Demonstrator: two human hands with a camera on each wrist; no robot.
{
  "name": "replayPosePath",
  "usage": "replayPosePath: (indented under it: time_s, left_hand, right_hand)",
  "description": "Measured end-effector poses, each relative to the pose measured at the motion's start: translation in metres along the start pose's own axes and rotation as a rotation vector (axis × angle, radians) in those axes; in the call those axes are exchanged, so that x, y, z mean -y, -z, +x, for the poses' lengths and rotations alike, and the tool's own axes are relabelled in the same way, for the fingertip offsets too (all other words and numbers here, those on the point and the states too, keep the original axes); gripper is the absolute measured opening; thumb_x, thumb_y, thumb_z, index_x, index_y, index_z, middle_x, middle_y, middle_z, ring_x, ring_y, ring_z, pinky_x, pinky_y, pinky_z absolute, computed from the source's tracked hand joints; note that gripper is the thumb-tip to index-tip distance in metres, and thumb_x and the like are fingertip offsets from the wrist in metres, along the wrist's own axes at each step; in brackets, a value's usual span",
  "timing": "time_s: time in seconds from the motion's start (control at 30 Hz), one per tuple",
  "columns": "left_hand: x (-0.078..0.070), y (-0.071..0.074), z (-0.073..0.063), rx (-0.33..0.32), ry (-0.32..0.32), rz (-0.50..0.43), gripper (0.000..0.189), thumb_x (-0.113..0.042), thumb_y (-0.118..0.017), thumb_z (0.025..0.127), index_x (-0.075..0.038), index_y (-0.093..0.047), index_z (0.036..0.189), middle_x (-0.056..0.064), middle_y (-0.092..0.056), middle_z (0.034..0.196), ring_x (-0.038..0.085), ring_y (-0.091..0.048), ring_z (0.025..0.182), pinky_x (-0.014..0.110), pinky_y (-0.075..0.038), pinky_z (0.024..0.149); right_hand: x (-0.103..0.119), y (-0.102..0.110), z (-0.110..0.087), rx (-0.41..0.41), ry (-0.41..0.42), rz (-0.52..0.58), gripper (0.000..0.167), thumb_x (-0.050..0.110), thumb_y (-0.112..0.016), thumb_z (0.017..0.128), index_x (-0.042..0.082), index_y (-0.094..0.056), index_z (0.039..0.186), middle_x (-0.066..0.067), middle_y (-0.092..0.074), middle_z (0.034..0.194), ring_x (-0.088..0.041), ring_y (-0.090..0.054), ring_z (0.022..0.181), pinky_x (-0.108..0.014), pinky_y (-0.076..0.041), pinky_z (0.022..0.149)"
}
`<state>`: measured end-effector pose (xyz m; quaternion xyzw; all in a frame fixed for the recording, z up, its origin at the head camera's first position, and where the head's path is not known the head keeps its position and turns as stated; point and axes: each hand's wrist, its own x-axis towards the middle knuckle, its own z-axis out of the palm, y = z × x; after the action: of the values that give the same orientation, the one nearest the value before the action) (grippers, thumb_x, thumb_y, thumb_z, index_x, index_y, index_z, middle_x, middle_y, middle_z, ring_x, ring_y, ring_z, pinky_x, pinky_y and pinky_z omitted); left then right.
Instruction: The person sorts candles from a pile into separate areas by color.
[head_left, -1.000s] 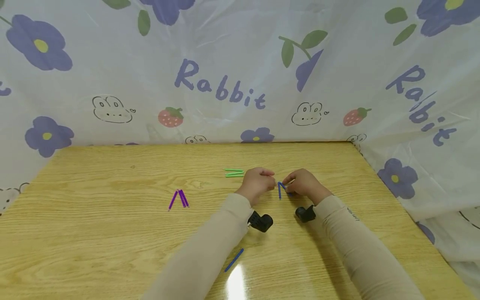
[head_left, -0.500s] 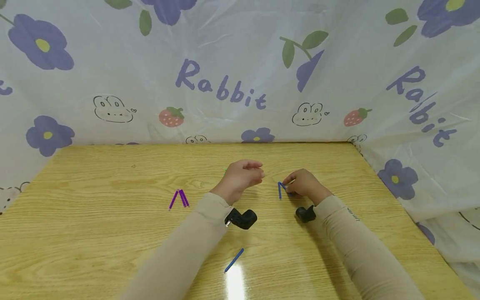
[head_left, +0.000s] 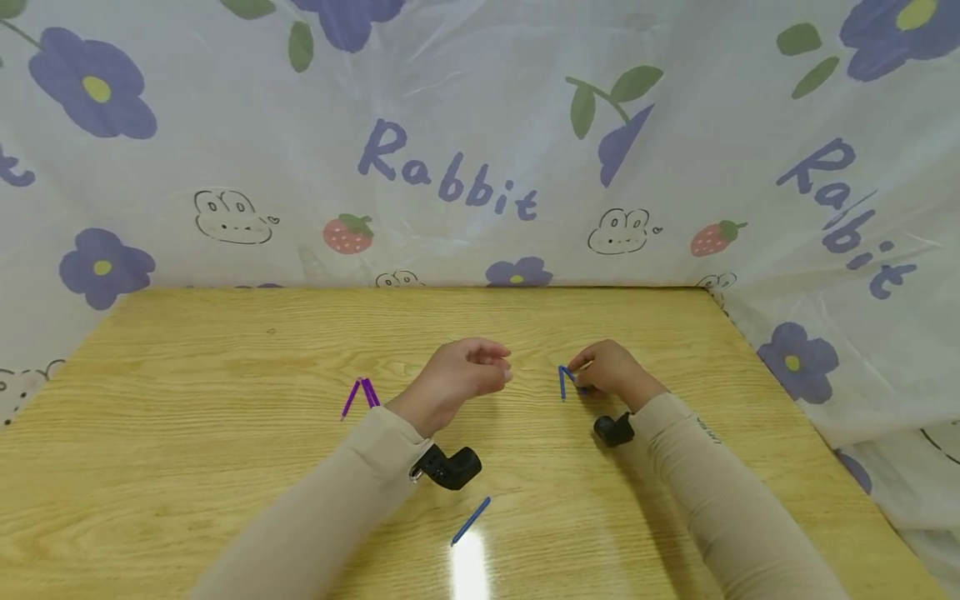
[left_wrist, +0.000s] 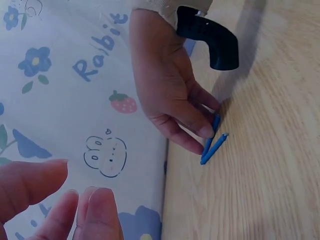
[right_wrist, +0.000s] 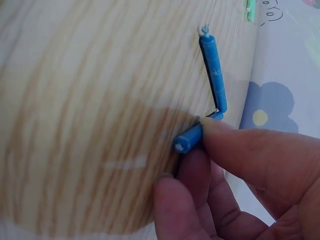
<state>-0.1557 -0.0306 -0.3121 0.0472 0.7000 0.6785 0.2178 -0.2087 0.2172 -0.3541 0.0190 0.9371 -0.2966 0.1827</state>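
Observation:
My right hand (head_left: pixel 613 371) pinches a thin blue candle (right_wrist: pixel 190 138) between thumb and fingers, low over the wooden table. One end of that candle meets a second blue candle (right_wrist: pixel 214 72), which lies on the table with its wick showing, so the pair forms a narrow V. My left hand (head_left: pixel 452 379) hovers left of them, fingers loosely bent and holding nothing. Closer to me lies a loose blue candle (head_left: pixel 470 522). Beyond the left wrist are several purple candles (head_left: pixel 351 399), partly covered by it.
A green candle (right_wrist: pixel 251 10) shows at the top of the right wrist view; in the head view my left hand hides that spot. A white printed curtain (head_left: pixel 450 233) borders the table (head_left: pixel 225 467) at the back and right. Black cameras sit on both wrists.
My left hand has drawn away from the blue pair to the left and now covers the green candles and part of the purple ones. The right hand stays at the blue candle.

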Motion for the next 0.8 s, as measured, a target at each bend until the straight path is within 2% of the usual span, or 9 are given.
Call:
replayPosePath:
  time_s: [0.2, 0.43, 0.6, 0.8]
  left_hand:
    - [0.006, 0.006, -0.009, 0.01, -0.023, 0.03, 0.039, 0.003, -0.06, 0.088, 0.003, -0.055, 0.127, 0.018, -0.058, 0.116, 0.026, -0.059, 0.105, 0.045, -0.045, 0.098]
    - [0.01, 0.013, -0.024, 0.031, -0.02, 0.068, 0.038, 0.001, -0.061, 0.09, 0.003, -0.055, 0.127, 0.017, -0.058, 0.113, 0.023, -0.059, 0.101, 0.047, -0.045, 0.098]
    - [0.014, 0.016, -0.033, 0.019, -0.02, 0.074, 0.036, 0.0, -0.061, 0.089, 0.003, -0.056, 0.125, 0.016, -0.059, 0.109, 0.021, -0.06, 0.099, 0.046, -0.046, 0.097]
    - [0.023, 0.015, -0.041, 0.014, -0.009, 0.116, 0.036, 0.0, -0.063, 0.088, 0.006, -0.056, 0.123, 0.011, -0.061, 0.103, 0.019, -0.059, 0.094, 0.04, -0.048, 0.091]
  right_hand:
    - [-0.001, 0.0, 0.0, -0.001, -0.003, -0.016, 0.025, 0.005, -0.065, 0.089, 0.0, -0.068, 0.113, -0.006, -0.067, 0.08, -0.013, -0.058, 0.065, -0.026, -0.049, 0.063]
    - [-0.001, -0.001, 0.0, 0.002, -0.01, 0.011, 0.025, 0.005, -0.065, 0.089, 0.001, -0.069, 0.113, -0.006, -0.067, 0.081, -0.013, -0.058, 0.065, -0.027, -0.05, 0.062]
    - [-0.001, -0.002, 0.001, 0.004, -0.006, 0.007, 0.026, 0.005, -0.064, 0.089, 0.002, -0.069, 0.114, -0.006, -0.068, 0.082, -0.012, -0.057, 0.064, -0.026, -0.049, 0.062]
    - [-0.001, 0.0, 0.001, -0.001, -0.007, 0.019, 0.026, 0.004, -0.063, 0.089, 0.001, -0.068, 0.114, -0.01, -0.068, 0.091, -0.013, -0.059, 0.069, -0.027, -0.051, 0.064]
